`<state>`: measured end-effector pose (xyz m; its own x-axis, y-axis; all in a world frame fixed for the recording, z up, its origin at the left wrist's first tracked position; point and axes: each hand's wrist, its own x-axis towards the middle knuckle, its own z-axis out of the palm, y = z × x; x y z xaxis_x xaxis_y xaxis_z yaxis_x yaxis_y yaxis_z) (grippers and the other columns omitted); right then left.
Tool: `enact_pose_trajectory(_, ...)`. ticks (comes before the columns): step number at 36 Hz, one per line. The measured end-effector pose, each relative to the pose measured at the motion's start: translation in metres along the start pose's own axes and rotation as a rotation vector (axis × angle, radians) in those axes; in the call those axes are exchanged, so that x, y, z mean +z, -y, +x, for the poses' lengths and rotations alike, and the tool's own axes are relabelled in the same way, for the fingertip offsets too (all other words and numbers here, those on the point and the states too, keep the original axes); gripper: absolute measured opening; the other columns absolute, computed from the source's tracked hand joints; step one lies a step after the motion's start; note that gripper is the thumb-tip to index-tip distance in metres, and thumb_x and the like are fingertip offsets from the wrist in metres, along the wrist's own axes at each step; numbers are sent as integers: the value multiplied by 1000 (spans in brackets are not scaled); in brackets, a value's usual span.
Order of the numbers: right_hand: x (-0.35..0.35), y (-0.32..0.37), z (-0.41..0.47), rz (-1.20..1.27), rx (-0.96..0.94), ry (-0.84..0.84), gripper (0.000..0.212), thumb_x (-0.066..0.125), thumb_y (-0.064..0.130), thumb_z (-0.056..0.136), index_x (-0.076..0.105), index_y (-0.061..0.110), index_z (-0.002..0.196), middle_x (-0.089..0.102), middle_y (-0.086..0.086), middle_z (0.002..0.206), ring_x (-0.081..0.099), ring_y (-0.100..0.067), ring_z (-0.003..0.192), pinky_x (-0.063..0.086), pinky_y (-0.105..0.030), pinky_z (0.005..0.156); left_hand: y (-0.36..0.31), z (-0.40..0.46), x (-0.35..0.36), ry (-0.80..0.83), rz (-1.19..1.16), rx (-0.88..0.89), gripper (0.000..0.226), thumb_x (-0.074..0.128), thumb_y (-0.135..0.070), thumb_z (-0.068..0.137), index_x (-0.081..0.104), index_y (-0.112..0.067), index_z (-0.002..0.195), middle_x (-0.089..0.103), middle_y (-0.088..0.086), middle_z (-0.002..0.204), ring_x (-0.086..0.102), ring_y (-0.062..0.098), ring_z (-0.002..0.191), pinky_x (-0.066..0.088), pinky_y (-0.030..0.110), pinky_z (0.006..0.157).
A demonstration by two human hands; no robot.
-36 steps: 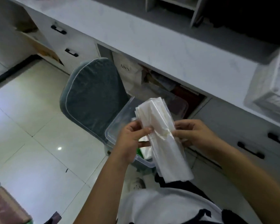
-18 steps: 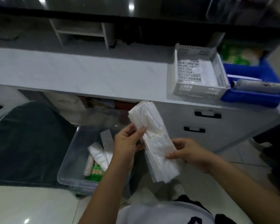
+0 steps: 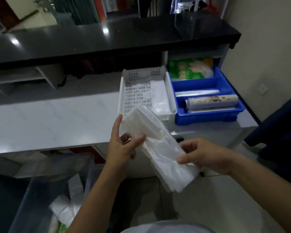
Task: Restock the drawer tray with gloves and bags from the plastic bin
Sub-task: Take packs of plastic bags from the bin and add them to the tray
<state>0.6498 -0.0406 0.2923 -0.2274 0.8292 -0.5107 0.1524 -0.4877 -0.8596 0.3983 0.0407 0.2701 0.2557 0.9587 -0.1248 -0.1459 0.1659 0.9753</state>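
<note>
white counter point(image 3: 49, 120), white tray point(image 3: 169, 96) holding bags, both hands gripping bag bundle point(image 3: 160, 148), blue bin point(image 3: 207, 115) with rolls

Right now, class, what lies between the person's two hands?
In the head view, a bundle of clear plastic bags spans the gap, gripped by the left hand near its middle and the right hand lower down.

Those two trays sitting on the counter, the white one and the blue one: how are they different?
The white tray has perforated, slotted walls and floor; the blue tray has solid walls. The white tray holds flat clear plastic sheets and part of its floor is bare; the blue tray holds rolls, with a green packet at its back. The white one stands left of the blue one. Both are open-topped, rectangular, and rest side by side on the counter.
</note>
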Motion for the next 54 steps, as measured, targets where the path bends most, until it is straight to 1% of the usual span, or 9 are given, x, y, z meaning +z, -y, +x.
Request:
enact_pose_trajectory(10, -91, 45, 2, -435, -337, -258, 17, 78, 20, 81, 74, 33, 90, 72, 15, 91, 69, -4, 86, 57, -25, 72, -48, 67, 53, 186, 170, 110, 56, 93, -33, 59, 71, -17, 108, 76, 10, 102, 73, 24, 94, 57, 23, 73)
enact_pose_trajectory(18, -155, 94, 4, -819, -453, -646, 15, 79, 19, 79, 75, 26, 91, 70, 13, 79, 61, -4, 75, 47, -20, 67, -94, 149, 92, 357, 423, 330, 103, 89, -28, 68, 26, -45, 149, 60, -21, 127, 63, 3, 113, 59, 31, 81)
enact_pose_trajectory(21, -181, 119, 11, -942, -360, -676, 9, 76, 24, 83, 74, 22, 91, 70, 0, 80, 60, -18, 74, 51, -40, 71, -110, 182, 108, 315, 670, 567, 113, 89, -39, 67, 13, -51, 151, 31, -9, 153, 39, 0, 136, 44, 37, 106)
enact_pose_trajectory(28, -238, 150, 51, -1135, -194, -812, 29, 67, 28, 90, 70, 25, 119, 68, 2, 105, 51, -14, 86, 37, -30, 73, -137, 254, 163, 541, 1325, 920, 107, 70, -61, 69, 4, -49, 152, 18, -2, 163, 12, 24, 150, 11, 51, 121)
enact_pose_trajectory(34, -268, 146, 86, -1176, -145, -826, 30, 66, 28, 90, 70, 28, 120, 69, 2, 109, 54, -17, 87, 36, -30, 72, -124, 318, 204, 652, 1626, 917, 66, 72, -30, 81, 44, -36, 141, 63, -3, 130, 61, 22, 112, 56, 41, 87)
enact_pose_trajectory(39, -292, 128, 111, -1201, -71, -718, 29, 62, 34, 92, 67, 31, 120, 68, 1, 110, 58, -19, 90, 40, -32, 70, -93, 346, 215, 743, 1650, 888, 50, 69, -26, 85, 53, -36, 132, 71, 0, 114, 68, 22, 93, 48, 30, 67)
enact_pose_trajectory(45, -317, 103, 146, -1262, 35, -570, 27, 55, 28, 94, 61, 38, 119, 67, -2, 117, 62, -25, 92, 51, -37, 74, -42, 356, 223, 709, 1673, 682, 49, 65, -24, 91, 52, -34, 137, 71, 3, 118, 68, 25, 100, 51, 35, 77)
enact_pose_trajectory(49, -335, 85, 170, -1348, 16, -527, 33, 55, 9, 90, 61, 32, 113, 58, -10, 133, 62, -26, 80, 42, -32, 59, -8, 363, 230, 606, 1685, 572, 44, 58, -19, 90, 54, -33, 131, 72, 2, 113, 68, 28, 96, 47, 32, 68)
enact_pose_trajectory(54, -357, 65, 194, -1515, -98, -493, 41, 54, 2, 84, 56, 23, 119, 60, -6, 117, 61, -33, 98, 37, -35, 64, 24, 365, 238, 533, 1747, 477, 49, 55, -11, 88, 48, -28, 134, 70, 6, 104, 66, 33, 89, 50, 35, 65)
